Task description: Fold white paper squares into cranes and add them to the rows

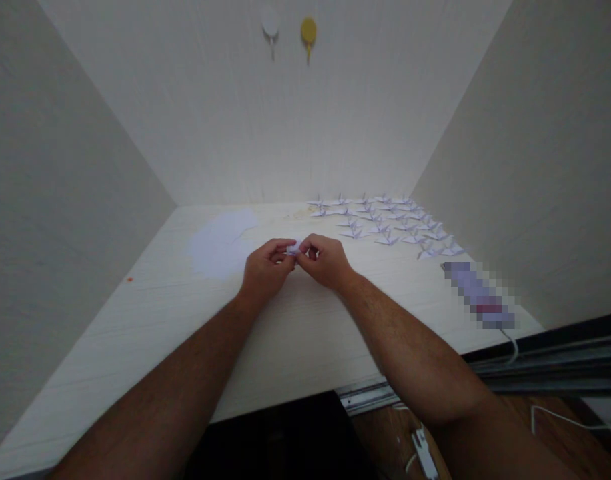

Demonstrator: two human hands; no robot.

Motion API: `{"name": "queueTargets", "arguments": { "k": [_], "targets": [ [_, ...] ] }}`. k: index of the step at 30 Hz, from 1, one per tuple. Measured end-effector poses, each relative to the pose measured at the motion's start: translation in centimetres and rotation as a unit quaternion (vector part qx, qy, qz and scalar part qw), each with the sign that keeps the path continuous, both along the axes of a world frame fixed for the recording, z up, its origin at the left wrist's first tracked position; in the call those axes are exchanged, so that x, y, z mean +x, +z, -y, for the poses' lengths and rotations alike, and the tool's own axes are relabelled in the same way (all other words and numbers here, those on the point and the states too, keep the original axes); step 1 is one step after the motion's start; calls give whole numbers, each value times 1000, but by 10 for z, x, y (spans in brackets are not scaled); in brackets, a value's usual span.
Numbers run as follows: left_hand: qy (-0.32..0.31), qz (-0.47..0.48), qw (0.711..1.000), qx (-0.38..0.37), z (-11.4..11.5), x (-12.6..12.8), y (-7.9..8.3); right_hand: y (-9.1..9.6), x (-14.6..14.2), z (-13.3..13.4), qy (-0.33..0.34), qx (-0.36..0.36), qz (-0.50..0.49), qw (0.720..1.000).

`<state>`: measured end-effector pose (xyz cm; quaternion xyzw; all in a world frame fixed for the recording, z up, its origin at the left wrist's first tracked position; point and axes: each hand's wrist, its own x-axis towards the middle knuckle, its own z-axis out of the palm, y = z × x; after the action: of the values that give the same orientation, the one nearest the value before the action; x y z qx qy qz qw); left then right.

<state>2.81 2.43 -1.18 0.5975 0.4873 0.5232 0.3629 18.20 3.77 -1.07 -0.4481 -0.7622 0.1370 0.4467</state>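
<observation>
A small folded piece of white paper [294,248] is pinched between my two hands above the middle of the table. My left hand [268,268] grips its left side with thumb and fingers. On the other side, my right hand [326,260] has thumb and forefinger closed on the paper's right edge. The fingers cover much of the paper, so its exact folds cannot be made out. Left of my hands lie loose sheets of white paper [218,243]. Several folded paper cranes [385,237] stand in rows at the back right.
A blurred-out device [478,293] lies at the table's right edge, with a white cable [513,347] running off it. A white hook [270,23] and a yellow hook [309,31] hang on the back wall. A white power strip [424,453] is on the floor below.
</observation>
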Motion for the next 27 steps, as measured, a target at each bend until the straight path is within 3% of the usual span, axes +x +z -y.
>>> {"name": "queueTargets", "arguments": {
  "k": [9, 18, 27],
  "targets": [
    [9, 63, 997, -44, 2, 1, 6, 0, 0, 1, 5, 1, 3, 1000],
    [-5, 79, 996, -37, 4, 4, 8, 0, -2, 4, -20, -5, -15, 1000],
    [-22, 114, 993, -20, 0, 3, -4, -3, -3, 5, -2, 0, -15, 1000]
  ]
}}
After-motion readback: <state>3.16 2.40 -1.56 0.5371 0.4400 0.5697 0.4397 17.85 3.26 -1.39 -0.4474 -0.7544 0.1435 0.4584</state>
